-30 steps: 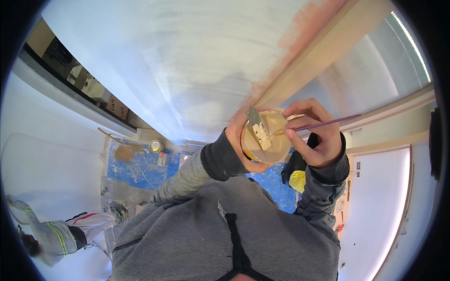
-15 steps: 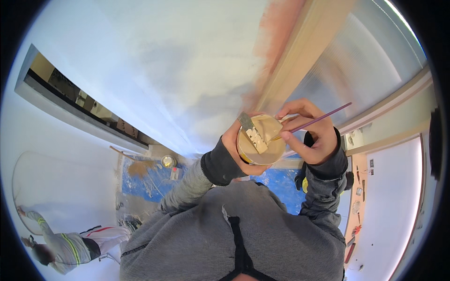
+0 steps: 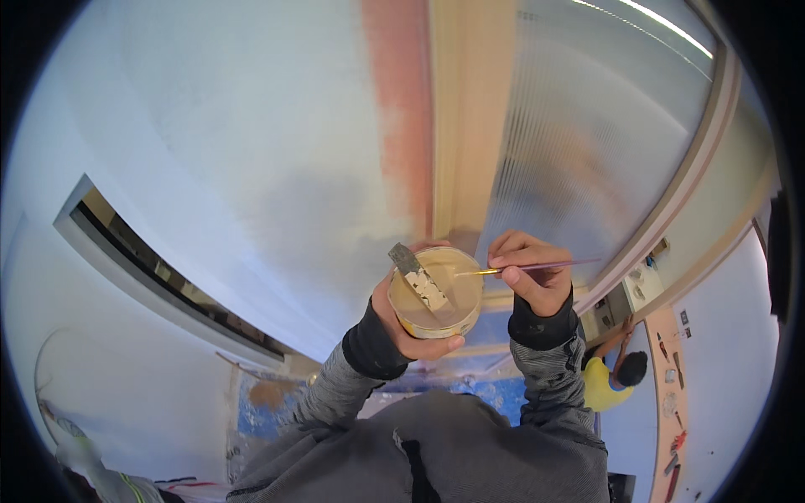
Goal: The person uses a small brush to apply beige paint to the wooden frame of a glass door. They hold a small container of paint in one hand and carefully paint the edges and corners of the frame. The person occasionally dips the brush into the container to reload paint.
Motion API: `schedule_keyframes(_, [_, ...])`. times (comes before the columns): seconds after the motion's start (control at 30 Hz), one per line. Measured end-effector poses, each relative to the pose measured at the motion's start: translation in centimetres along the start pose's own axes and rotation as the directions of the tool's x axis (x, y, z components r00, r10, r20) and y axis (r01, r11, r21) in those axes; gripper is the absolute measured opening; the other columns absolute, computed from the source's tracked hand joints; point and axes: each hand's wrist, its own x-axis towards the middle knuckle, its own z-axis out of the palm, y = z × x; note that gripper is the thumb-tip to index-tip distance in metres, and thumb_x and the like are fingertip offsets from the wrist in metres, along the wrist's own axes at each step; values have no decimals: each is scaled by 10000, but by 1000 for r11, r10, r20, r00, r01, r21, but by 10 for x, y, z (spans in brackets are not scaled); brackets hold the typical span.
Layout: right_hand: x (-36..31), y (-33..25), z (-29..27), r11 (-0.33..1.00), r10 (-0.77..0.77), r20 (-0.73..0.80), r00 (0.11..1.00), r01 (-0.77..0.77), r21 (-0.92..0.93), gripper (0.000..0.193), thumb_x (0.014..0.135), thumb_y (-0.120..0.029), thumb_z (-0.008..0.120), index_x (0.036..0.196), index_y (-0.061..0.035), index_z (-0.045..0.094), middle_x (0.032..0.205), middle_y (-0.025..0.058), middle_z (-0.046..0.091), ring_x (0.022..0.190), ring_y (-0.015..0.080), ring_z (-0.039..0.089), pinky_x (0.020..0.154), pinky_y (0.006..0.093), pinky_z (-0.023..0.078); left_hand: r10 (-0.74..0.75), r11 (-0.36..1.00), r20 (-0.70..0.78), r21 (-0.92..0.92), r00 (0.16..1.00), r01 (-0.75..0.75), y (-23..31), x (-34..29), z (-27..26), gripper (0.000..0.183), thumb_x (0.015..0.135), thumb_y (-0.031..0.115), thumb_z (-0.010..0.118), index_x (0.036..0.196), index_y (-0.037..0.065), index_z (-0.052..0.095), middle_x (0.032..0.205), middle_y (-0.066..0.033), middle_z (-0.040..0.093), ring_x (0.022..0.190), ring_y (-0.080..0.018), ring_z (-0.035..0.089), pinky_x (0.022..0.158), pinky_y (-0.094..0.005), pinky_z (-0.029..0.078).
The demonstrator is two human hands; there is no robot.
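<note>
My left hand [image 3: 417, 344] is wrapped round a round tub [image 3: 444, 329] of beige paint and holds it up in front of me. A flat strip [image 3: 419, 279], grey at one end and crusted with pale paint, leans in the tub with its grey end over the rim. Between the fingertips and thumb of my right hand [image 3: 538, 272] is a thin paintbrush [image 3: 484, 272] with a purple handle and yellow metal collar. It lies nearly level, its bristle end over the paint inside the rim; whether it touches the paint I cannot tell.
Ahead stands a pale wall [image 3: 277, 109] with a reddish band [image 3: 398, 109], beside a beige wooden frame [image 3: 470, 109] and a ribbed glass panel [image 3: 587, 151]. A person in a yellow shirt [image 3: 605, 387] is at right, near a ledge of tools [image 3: 671, 394]. Another person's striped sleeve [image 3: 130, 486] shows lower left.
My view has swung, with the wall edge now more upright. The tub and both hands sit lower and further left. The brush has tilted to nearly level, and the yellow-shirted person shows more fully.
</note>
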Motion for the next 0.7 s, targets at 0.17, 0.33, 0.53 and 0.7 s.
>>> schedule_keyframes(0.17, [49, -10, -27, 928, -373, -65, 926, 372, -30, 165, 925, -49, 634, 1042, 39, 710, 878, 169, 650, 814, 251, 582, 699, 369, 469, 100, 994, -74, 40, 992, -97, -7, 28, -1, 1184, 583, 233, 915, 1508, -52, 233, 1443, -176, 437, 1353, -268, 430, 1149, -402, 306])
schedule_keyframes(0.33, [142, -51, -58, 863, -495, -171, 852, 505, 20, 187, 971, -59, 592, 1088, 48, 691, 900, 148, 658, 807, 241, 590, 707, 369, 481, -19, 994, -176, -110, 984, 0, -19, 36, 4, 1272, 581, 235, 920, 1548, -40, 141, 1554, -200, 320, 1440, -307, 337, 1195, -421, 223])
schedule_keyframes(0.53, [240, -103, -71, 808, -584, -11, 812, 579, -109, 190, 940, -61, 670, 1075, 67, 709, 896, 113, 718, 778, 170, 660, 725, 292, 527, 29, 1000, -117, -6, 993, -30, -22, 40, 7, 1250, 591, 220, 910, 1549, -33, 146, 1541, -186, 343, 1413, -284, 378, 1156, -412, 304])
schedule_keyframes(0.7, [290, -115, -80, 746, -635, 107, 765, 643, -172, 186, 939, -37, 646, 1087, 62, 701, 933, 113, 718, 834, 165, 674, 801, 288, 539, 29, 999, -155, -17, 987, -32, -22, 45, 11, 1246, 583, 232, 911, 1545, -29, 163, 1501, -177, 381, 1371, -272, 416, 1131, -407, 335])
